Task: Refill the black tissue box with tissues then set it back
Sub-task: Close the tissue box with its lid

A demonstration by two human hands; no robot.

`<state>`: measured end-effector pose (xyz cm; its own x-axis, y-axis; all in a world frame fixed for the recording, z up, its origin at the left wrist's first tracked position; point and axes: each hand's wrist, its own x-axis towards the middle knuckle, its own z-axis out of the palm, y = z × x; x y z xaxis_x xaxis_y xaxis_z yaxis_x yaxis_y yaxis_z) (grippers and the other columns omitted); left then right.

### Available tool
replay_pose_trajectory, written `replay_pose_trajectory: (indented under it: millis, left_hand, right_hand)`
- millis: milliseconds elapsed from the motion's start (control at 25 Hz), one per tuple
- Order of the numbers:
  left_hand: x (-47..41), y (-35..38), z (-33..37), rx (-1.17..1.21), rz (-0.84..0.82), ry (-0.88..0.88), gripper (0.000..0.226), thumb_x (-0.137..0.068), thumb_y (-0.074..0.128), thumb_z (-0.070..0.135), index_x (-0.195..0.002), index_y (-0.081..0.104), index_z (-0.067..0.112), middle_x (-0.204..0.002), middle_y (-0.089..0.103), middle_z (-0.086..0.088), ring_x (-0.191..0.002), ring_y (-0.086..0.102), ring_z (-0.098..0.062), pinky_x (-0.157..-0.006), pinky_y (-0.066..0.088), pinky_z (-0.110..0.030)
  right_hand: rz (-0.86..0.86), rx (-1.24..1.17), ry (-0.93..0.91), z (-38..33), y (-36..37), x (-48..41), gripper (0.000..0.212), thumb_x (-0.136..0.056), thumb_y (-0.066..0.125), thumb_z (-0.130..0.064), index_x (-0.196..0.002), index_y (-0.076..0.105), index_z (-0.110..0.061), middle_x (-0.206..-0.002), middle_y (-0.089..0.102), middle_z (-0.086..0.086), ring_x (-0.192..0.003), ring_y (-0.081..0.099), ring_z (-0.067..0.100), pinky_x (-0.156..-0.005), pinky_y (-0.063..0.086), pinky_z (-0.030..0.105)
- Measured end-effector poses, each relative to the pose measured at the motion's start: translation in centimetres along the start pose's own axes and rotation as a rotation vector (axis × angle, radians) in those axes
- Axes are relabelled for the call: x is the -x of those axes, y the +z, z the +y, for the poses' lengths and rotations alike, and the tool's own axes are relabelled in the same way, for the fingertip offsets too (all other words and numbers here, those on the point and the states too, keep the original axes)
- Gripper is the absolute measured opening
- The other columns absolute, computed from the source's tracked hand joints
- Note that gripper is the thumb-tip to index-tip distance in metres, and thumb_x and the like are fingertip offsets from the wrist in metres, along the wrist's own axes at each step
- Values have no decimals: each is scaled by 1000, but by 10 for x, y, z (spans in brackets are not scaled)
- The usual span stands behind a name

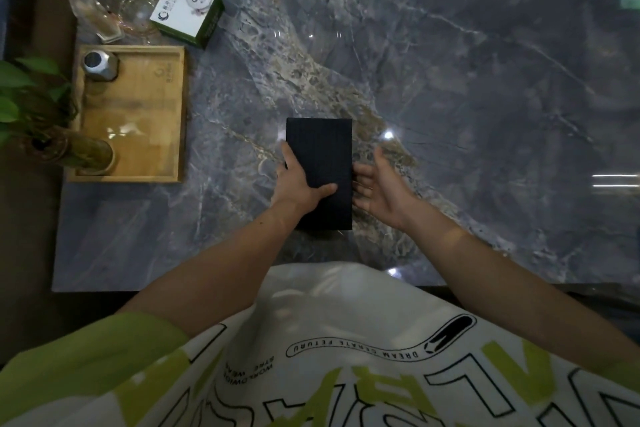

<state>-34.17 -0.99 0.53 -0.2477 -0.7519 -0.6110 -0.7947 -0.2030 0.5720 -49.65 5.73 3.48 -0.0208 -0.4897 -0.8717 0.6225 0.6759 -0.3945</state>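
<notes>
The black tissue box [320, 149] lies flat near the middle of the grey marble table [450, 97], its long side running away from me. My left hand [299, 180] grips its left edge, thumb laid across the top face. My right hand [379, 184] is open, palm turned inward, fingers just beside the box's right edge; I cannot tell if they touch it. No tissues show, and any opening of the box is hidden.
A wooden tray [138, 114] at the left holds a metal-lidded jar [98, 64] and a plant in a glass vase [69, 149]. Behind it stand a white-and-green carton [188, 10] and clear glassware [131, 10]. The table's near edge is close to my shirt.
</notes>
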Motion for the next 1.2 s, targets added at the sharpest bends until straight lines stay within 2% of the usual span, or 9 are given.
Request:
replay_pose_trajectory:
  millis: [160,240,440,600,680,840,960,1000,1200]
  left_hand:
    - [-13,-15,-17,128,-56,-32,106,-67,87,31,-149,21,16,-141,49,-8,-129,48,-27,-105,41,-37]
    - [-13,-20,-24,179,-121,-76,90,-70,86,32,-142,35,15,-135,55,-5,-125,53,-25,-102,44,-34]
    - [-8,-20,-31,336,-158,-59,73,-80,78,18,-141,39,12,-137,56,-9,-125,53,-25,-108,43,-46]
    - [-4,-26,-32,413,-205,-63,69,-86,70,6,-145,35,14,-139,53,-10,-126,53,-26,-108,43,-45]
    - [-1,-28,-29,424,-210,-84,68,-88,68,5,-147,35,14,-140,52,-9,-125,54,-28,-107,44,-46]
    - [9,-32,-15,481,-192,-152,55,-94,60,10,-145,39,14,-139,54,-10,-120,56,-27,-100,49,-45]
    - [21,-40,3,605,-208,-291,48,-94,60,34,-138,46,19,-128,61,-5,-97,61,-16,-68,50,-30]
    - [24,-44,7,623,-213,-317,49,-93,58,42,-135,48,19,-124,62,-4,-92,60,-13,-66,48,-29]
    - [30,-63,4,790,-208,-315,49,-92,42,63,-118,58,24,-113,63,-5,-104,60,-22,-89,50,-39]
  right_hand:
    - [-27,-2,-2,1,1,1,74,-96,25,-64,-139,47,-8,-141,51,10,-118,55,19,-99,46,33]
    - [-36,8,5,1,2,1,74,-96,25,-64,-140,45,-8,-141,51,9,-120,54,19,-102,44,33]
    - [-46,67,17,-4,4,-5,67,-95,27,-66,-122,59,-13,-123,60,7,-113,57,20,-101,46,37]
    - [29,145,31,-8,6,-8,59,-93,31,-68,-109,62,-21,-91,63,0,-74,61,12,-71,52,31]
    - [60,146,43,-7,6,-9,57,-92,32,-68,-105,64,-22,-79,58,0,-65,57,13,-66,50,28]
    - [70,217,39,-5,12,-7,54,-92,41,-63,-119,63,-21,-101,63,6,-91,59,21,-85,48,37]
    - [69,273,26,-7,20,-2,51,-88,50,-62,-118,63,-22,-114,65,7,-107,61,25,-100,48,44]
    - [66,281,22,-8,22,-1,51,-88,51,-61,-119,62,-22,-117,64,8,-109,61,25,-100,47,45]
    - [44,284,-34,-11,29,6,48,-87,53,-63,-118,62,-27,-117,65,5,-107,63,22,-82,55,36]
